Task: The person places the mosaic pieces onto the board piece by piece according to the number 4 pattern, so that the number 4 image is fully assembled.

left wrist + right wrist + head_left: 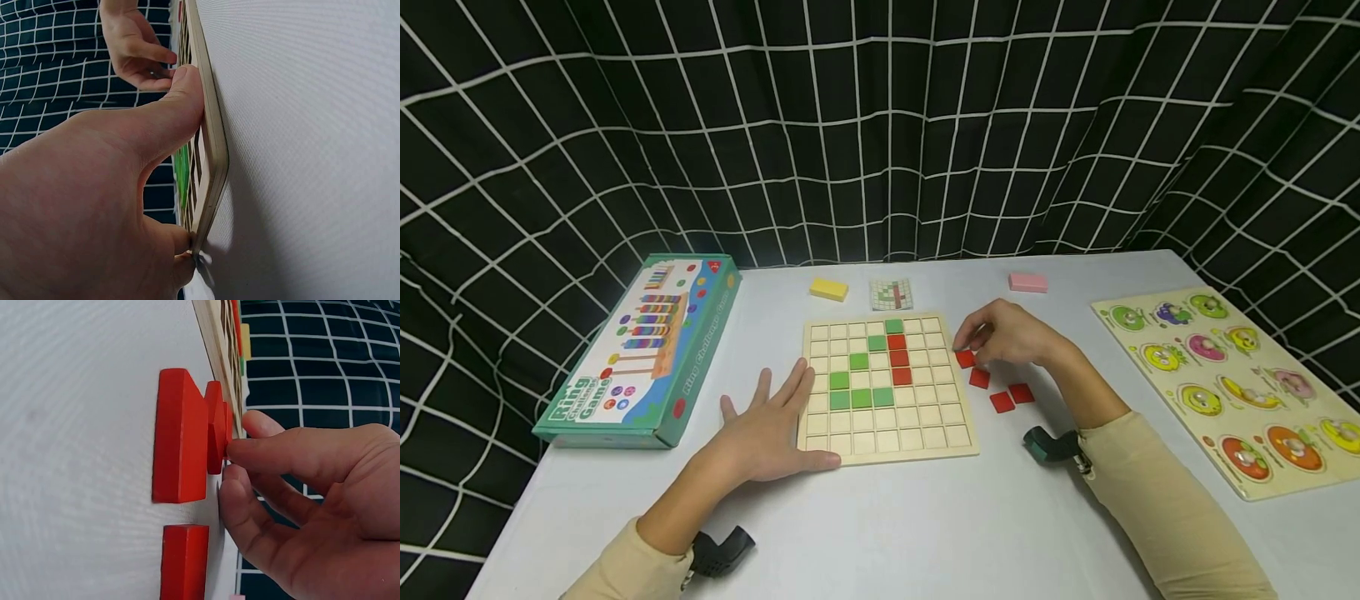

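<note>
A square wooden grid board (925,439) lies flat on a white table (917,533). Seven green tiles (859,362) form a diagonal line and a row on it; three red tiles (899,358) stand in a column toward its far side. The person's left hand (767,433) is spread at the board's left edge, fingers straight and parted, thumb resting on its near edge by the corner. Just beside the board's right edge, the right hand (1011,332) bends its fingers down to the nearest of four loose red squares (1002,402), fingertips at that piece; whether they grip it, I cannot tell. Beyond the board's far edge are a small pattern card (891,294), a yellow block (829,289) to the left and a pink block (1027,283) to the right. Left of the board lies a green "Ring Challenge Game" box (640,350); well to its right, a fruit puzzle (1232,392).
</note>
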Demonstrator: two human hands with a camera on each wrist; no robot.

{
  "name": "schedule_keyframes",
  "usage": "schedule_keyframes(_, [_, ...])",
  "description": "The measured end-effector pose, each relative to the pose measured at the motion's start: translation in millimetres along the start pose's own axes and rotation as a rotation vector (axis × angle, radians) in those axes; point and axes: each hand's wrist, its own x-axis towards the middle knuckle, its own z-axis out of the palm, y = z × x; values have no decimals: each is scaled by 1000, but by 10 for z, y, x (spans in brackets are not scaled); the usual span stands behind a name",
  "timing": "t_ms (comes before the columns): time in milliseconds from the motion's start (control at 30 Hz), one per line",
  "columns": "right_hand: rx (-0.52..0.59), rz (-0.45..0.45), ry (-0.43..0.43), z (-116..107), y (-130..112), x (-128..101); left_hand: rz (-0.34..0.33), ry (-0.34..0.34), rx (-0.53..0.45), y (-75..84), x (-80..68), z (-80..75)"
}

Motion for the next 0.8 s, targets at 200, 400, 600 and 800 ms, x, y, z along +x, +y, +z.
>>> schedule_keyframes(200, [3,-3,-8,-2,12,-7,-4,1,-2,7,10,1])
schedule_keyframes(400, [-7,1,-4,-14,24,-14,-9,-4,-2,15,9,-4])
schedule_keyframes(600, [-24,-3,-8,-18,39,-8,-9,-6,3,17,1,-10])
schedule_keyframes(800, [-53,-9,-10,-12,43,4,-6,-5,-3,12,1,-7])
